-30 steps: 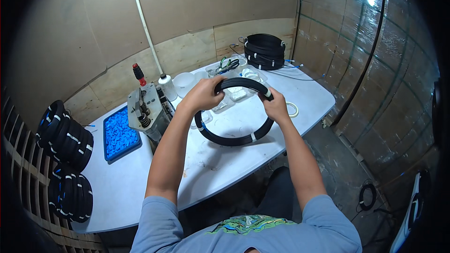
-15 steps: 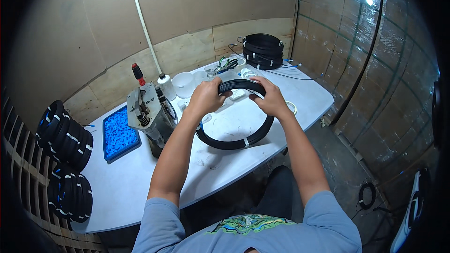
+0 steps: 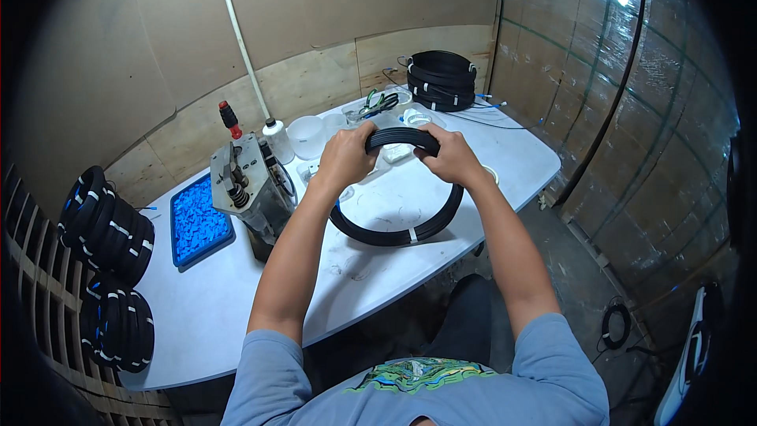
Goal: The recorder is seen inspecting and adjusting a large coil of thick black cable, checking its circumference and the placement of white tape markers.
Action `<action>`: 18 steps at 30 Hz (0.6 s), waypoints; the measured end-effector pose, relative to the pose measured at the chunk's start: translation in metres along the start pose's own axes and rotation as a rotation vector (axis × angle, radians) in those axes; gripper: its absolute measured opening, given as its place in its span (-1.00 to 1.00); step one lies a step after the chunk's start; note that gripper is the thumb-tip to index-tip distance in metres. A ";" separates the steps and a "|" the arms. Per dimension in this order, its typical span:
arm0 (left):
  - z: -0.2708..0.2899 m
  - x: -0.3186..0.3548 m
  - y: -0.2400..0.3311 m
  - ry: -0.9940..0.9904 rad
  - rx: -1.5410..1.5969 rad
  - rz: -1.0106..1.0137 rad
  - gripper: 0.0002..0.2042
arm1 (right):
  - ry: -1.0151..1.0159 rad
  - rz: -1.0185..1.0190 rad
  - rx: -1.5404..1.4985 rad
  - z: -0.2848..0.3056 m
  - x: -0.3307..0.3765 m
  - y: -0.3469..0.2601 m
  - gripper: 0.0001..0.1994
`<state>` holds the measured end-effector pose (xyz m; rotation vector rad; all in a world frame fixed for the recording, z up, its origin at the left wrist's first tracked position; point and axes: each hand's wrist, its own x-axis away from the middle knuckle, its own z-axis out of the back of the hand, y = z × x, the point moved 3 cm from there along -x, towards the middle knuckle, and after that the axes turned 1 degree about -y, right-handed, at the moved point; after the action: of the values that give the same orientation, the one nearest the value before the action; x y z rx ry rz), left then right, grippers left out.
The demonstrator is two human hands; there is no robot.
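Observation:
A coil of black cable is held upright in both hands over the white table, its near side low by the tabletop. White tape binds the coil at its lower right. My left hand grips the top of the coil from the left, with fingers wrapped round it. On the other side of the top, my right hand holds it the same way, thumb on the near face. Whether the coil's bottom touches the table I cannot tell.
At left stand a metal bench machine and a blue tray of small blue parts. Black coils are stacked at the left edge, more coils at the back. A white bottle and clear tub stand behind the machine.
The coil's top has dipped slightly toward me, and its lower part sits a little higher in view. Both hands keep their hold and have barely shifted.

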<state>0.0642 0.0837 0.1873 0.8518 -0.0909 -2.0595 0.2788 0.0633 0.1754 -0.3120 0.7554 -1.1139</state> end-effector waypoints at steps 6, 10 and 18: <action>-0.003 -0.003 0.002 0.020 -0.071 -0.119 -0.82 | 0.271 0.338 0.090 -0.005 0.004 0.014 -0.51; -0.004 -0.003 0.001 -0.007 -0.091 -0.143 -0.79 | 0.234 0.348 0.087 -0.005 0.004 0.017 -0.50; 0.001 -0.004 0.000 -0.086 -0.050 -0.146 -0.78 | 0.223 0.354 0.104 -0.005 0.003 0.015 -0.57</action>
<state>0.0651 0.0864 0.1897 0.7580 -0.0246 -2.2259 0.2864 0.0673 0.1621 0.0372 0.9064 -0.8546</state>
